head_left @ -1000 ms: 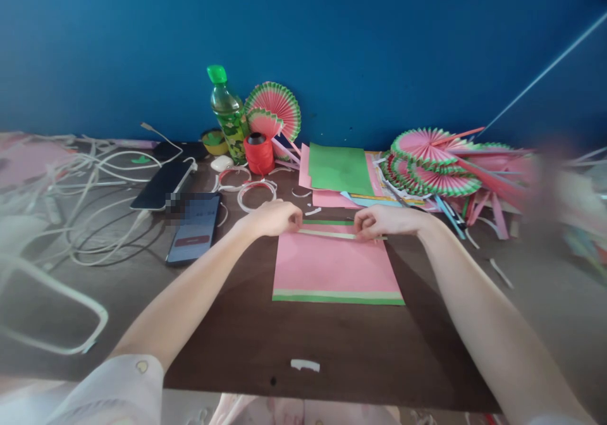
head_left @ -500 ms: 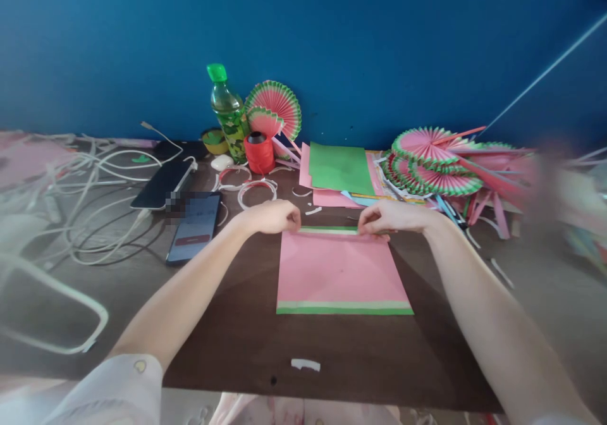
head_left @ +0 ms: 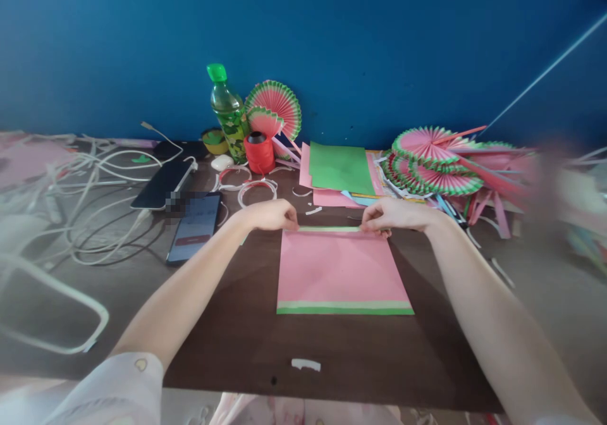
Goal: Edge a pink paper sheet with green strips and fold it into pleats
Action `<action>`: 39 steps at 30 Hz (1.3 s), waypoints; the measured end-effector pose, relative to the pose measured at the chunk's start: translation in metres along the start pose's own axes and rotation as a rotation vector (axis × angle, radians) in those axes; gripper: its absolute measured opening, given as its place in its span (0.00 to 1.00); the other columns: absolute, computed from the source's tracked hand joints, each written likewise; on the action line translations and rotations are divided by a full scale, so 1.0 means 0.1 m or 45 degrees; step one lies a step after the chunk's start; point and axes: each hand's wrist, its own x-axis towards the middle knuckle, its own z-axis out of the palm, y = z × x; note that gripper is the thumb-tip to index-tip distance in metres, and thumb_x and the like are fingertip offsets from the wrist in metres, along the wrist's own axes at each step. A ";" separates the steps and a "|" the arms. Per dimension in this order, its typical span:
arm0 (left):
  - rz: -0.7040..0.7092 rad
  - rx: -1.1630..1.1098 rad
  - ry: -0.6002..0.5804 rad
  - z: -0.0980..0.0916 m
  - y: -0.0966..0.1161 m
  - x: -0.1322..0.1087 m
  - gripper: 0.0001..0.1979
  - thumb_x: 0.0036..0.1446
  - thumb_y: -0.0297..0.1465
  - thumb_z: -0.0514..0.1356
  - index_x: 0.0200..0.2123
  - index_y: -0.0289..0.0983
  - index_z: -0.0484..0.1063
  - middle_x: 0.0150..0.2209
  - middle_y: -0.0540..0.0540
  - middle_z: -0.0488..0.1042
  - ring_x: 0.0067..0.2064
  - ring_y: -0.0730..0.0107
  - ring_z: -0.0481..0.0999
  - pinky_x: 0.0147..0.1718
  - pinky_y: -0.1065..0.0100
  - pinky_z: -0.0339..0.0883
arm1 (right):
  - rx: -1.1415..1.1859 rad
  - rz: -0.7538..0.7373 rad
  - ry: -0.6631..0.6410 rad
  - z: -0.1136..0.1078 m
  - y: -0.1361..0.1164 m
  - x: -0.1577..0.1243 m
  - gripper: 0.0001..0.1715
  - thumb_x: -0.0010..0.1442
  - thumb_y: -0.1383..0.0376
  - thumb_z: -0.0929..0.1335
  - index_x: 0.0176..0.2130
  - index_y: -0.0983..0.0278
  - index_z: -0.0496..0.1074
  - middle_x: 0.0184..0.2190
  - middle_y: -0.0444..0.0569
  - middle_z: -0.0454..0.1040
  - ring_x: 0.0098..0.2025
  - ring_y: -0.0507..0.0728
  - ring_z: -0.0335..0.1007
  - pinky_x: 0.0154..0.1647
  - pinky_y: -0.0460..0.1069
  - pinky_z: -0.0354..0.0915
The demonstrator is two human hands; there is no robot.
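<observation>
A pink paper sheet with green and pale stripes along its near and far edges lies flat on the dark brown table. My left hand pinches the sheet's far left corner, fingers closed. My right hand pinches the far right corner in the same way. A narrow folded strip runs along the far edge between the two hands.
Behind the sheet lie green and pink papers and a heap of folded pink-green fans. A green-capped bottle, a red thread spool, two phones and white cables crowd the left. A small white scrap lies near the front edge.
The sheet has slid slightly toward me and rightward. The raised fold at its far edge has been pressed down flat, and both hands stay at the far corners.
</observation>
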 end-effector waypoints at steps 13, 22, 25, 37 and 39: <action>-0.037 0.027 -0.017 0.01 -0.07 0.04 0.13 0.48 0.37 0.55 0.31 0.34 0.73 0.31 0.47 0.75 0.31 0.71 0.71 0.28 0.73 0.58 | 0.006 0.002 0.000 -0.02 0.04 0.01 0.16 0.44 0.55 0.70 0.26 0.65 0.71 0.18 0.43 0.67 0.21 0.49 0.62 0.23 0.45 0.61; -0.099 0.139 -0.008 0.00 -0.03 0.00 0.14 0.47 0.37 0.55 0.32 0.35 0.74 0.32 0.46 0.76 0.31 0.69 0.71 0.27 0.73 0.58 | -0.057 0.080 0.000 0.07 -0.01 0.07 0.15 0.42 0.54 0.70 0.23 0.64 0.69 0.17 0.41 0.66 0.18 0.49 0.61 0.21 0.46 0.59; -0.119 0.171 -0.005 -0.01 -0.03 0.00 0.14 0.47 0.38 0.55 0.32 0.35 0.74 0.32 0.45 0.76 0.31 0.69 0.71 0.27 0.73 0.58 | -0.074 0.069 -0.003 0.08 -0.01 0.08 0.16 0.42 0.54 0.69 0.22 0.64 0.68 0.16 0.41 0.66 0.18 0.49 0.61 0.21 0.46 0.59; -0.154 0.204 0.024 0.00 -0.05 0.02 0.15 0.46 0.39 0.56 0.30 0.35 0.75 0.30 0.45 0.76 0.31 0.68 0.71 0.28 0.71 0.58 | -0.102 0.076 0.012 0.08 0.01 0.10 0.17 0.42 0.53 0.69 0.21 0.64 0.68 0.17 0.42 0.67 0.19 0.49 0.62 0.21 0.46 0.59; -0.165 0.205 0.024 0.00 -0.04 0.02 0.15 0.46 0.40 0.56 0.30 0.35 0.75 0.30 0.44 0.76 0.31 0.68 0.71 0.28 0.71 0.58 | -0.106 0.078 0.012 0.08 0.00 0.10 0.17 0.42 0.52 0.69 0.21 0.64 0.67 0.17 0.42 0.67 0.18 0.49 0.62 0.21 0.45 0.59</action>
